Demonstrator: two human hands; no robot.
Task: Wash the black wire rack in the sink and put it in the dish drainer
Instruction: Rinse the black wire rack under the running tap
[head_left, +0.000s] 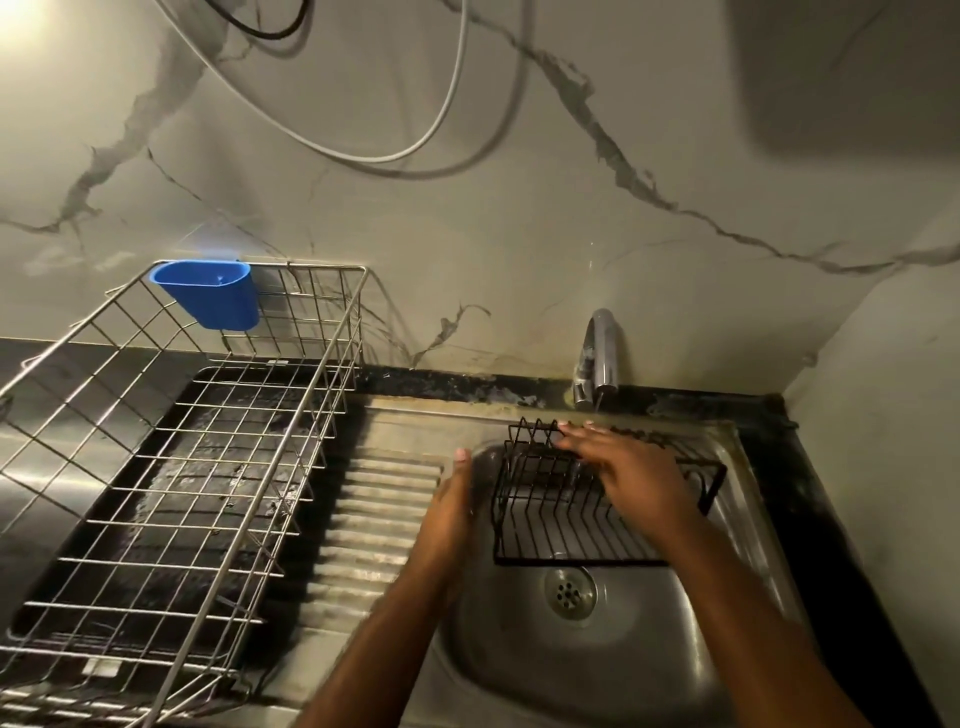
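The right hand (618, 462) is laid flat, fingers straight, across the black wire rack (571, 514), seemingly for rubbing under the tap (600, 353). The left hand (452, 499), open, is beside it. The rack is propped in the sink (519, 649); the dish drainer (171, 467) waits alongside.

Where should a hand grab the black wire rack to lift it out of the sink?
Probably the thick front frame bar of the black wire rack, approached from above on the near side. That bar lies bare over the sink basin, while the right hand covers the top wires and the left hand is at the left end.
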